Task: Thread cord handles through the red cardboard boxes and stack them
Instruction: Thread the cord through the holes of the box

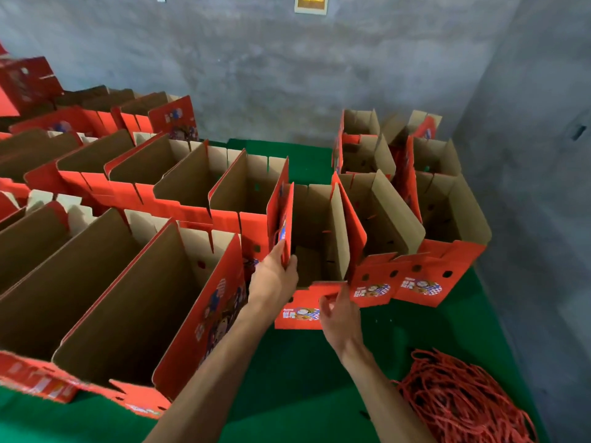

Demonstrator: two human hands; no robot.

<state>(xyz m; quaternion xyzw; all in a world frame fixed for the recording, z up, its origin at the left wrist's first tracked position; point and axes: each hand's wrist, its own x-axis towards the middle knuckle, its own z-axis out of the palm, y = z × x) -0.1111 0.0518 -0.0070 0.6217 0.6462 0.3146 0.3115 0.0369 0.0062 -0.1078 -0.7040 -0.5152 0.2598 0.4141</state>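
We see red boxes (297, 314) with brown interiors and blue-checkered cartoon prints, red cords (460, 401), green cloth (303, 372).

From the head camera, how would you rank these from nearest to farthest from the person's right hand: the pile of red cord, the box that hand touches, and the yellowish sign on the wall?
From the right hand:
1. Held box, right at the fingertips, also gripped by the left hand.
2. Red cord pile, lower right on the green cloth.
3. Wall sign, far off at the top.

Dim even light, soft blur, wide-angle edge distortion, no glare
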